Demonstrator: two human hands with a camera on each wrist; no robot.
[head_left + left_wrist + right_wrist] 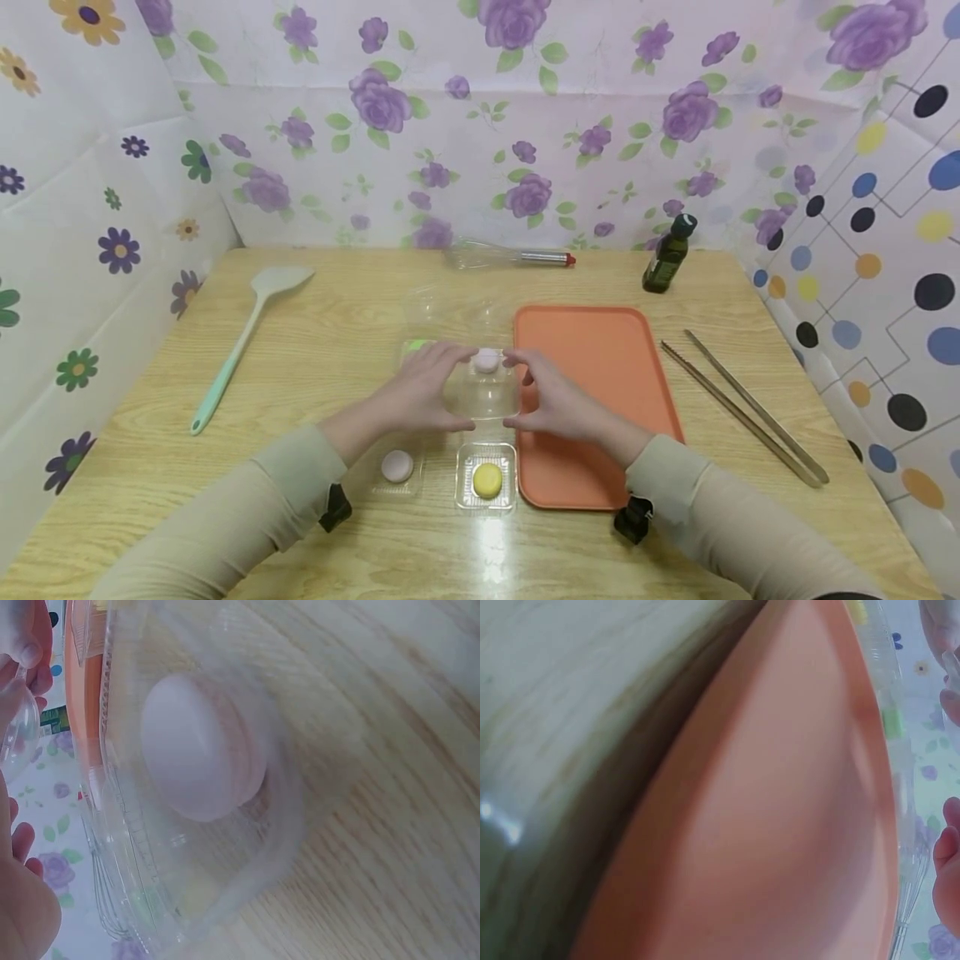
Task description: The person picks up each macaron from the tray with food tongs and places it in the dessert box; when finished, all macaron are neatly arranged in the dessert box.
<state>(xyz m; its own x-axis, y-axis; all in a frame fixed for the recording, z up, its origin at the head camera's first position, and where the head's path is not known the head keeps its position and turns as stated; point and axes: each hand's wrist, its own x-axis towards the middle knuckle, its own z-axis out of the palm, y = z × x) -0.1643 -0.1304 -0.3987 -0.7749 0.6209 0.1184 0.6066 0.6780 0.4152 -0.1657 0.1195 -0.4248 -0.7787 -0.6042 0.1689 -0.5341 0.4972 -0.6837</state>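
In the head view, my left hand and right hand grip a clear plastic lid between them, thumbs at its near edge and fingers at the far one. A pale pink macaron shows at the lid's far side, between my fingertips. Nearer to me, a yellow macaron sits in a small clear container. Left of it, another pale pink macaron lies in a clear container, large in the left wrist view. Something green is partly hidden behind my left hand.
An orange tray lies under my right hand. Metal tongs and a dark green bottle are at the right. A whisk lies at the back, a spatula at the left. Clear plastic lids sit beyond my hands.
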